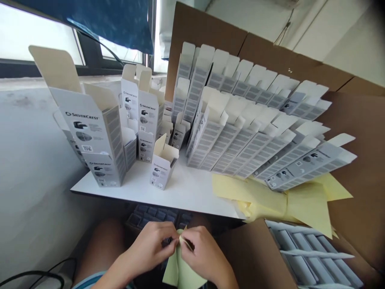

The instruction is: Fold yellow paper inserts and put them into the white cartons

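A pale yellow paper sheet hangs between my two hands, low in front of me beyond the table's front edge. My left hand pinches its upper edge from the left. From the other side my right hand grips the same edge, thumb and fingers pressed together. The fingertips nearly meet at the top of the sheet, and a fold or gap runs down it. Closest to my hands on the table is a small open SilverCrest box, standing upright with its flaps raised.
Stacked open SilverCrest boxes stand left on the white table. Rows of similar boxes fill the right, before a brown cardboard panel. Yellow sheets overhang the front edge. A carton of packed boxes sits lower right.
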{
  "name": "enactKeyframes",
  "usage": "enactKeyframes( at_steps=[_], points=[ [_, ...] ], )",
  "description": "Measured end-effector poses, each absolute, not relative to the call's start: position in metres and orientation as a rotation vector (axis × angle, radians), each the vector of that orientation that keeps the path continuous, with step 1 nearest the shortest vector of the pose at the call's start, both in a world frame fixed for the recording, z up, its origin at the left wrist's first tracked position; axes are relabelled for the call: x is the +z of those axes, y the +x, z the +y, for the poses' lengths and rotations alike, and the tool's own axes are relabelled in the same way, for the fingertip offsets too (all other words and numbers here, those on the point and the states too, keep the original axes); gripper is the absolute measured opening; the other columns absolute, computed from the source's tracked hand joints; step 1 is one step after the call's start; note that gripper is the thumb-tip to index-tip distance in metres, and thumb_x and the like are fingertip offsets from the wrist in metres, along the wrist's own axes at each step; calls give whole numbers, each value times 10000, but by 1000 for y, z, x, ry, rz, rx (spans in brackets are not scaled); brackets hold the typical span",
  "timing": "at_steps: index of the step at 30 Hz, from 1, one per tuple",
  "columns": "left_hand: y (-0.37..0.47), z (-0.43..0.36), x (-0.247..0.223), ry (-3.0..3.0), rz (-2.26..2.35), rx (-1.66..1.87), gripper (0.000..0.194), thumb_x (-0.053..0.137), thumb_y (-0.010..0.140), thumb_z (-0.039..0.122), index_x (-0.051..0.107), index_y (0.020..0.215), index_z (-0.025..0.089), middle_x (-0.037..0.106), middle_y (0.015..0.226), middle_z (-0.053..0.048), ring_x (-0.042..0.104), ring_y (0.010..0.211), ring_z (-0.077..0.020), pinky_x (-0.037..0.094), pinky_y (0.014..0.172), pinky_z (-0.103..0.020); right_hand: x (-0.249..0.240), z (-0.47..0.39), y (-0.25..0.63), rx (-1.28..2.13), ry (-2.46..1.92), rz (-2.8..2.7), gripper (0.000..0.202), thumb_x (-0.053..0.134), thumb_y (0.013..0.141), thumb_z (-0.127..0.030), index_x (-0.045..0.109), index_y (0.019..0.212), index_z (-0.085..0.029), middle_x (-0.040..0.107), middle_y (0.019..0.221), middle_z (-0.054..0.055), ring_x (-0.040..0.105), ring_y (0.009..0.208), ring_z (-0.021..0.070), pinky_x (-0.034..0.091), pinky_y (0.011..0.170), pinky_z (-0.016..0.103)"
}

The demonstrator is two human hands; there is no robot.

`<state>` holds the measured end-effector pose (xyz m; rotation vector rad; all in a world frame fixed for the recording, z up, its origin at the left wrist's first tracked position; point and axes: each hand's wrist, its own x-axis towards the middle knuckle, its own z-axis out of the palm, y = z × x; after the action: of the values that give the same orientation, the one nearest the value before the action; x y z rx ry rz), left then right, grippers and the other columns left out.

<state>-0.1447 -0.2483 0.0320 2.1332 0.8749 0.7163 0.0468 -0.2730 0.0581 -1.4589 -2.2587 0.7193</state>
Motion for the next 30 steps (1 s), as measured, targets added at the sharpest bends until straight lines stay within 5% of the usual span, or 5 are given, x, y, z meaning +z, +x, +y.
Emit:
enactKeyframes(
  at_steps=[9,21,30],
  points=[
    [-133,-240,10,2016,867,744,195,571,932,273,715,828,193,704,781,-28,645,720,-145,398,652,-210,36,-269,56,751,-1582,-2124,181,569,786,-131,634,630,-194,648,656,10,535,652,136,323,630,241],
    [-142,-230,1,1950,779,637,352,434,1036,345,650,823,166,679,812,-42,619,774,-134,408,704,-206,31,-263,56,802,-1409,-1987,193,594,793,-175,641,607,-196,600,601,-8,464,596,122,299,571,245],
    [-143,-235,-13,1950,796,793,299,556,983,340,670,765,170,665,728,-30,612,699,-120,402,653,-198,27,-261,52,876,-1398,-2005,263,599,803,-206,553,546,-179,507,546,-24,404,584,105,275,573,244]
  ],
)
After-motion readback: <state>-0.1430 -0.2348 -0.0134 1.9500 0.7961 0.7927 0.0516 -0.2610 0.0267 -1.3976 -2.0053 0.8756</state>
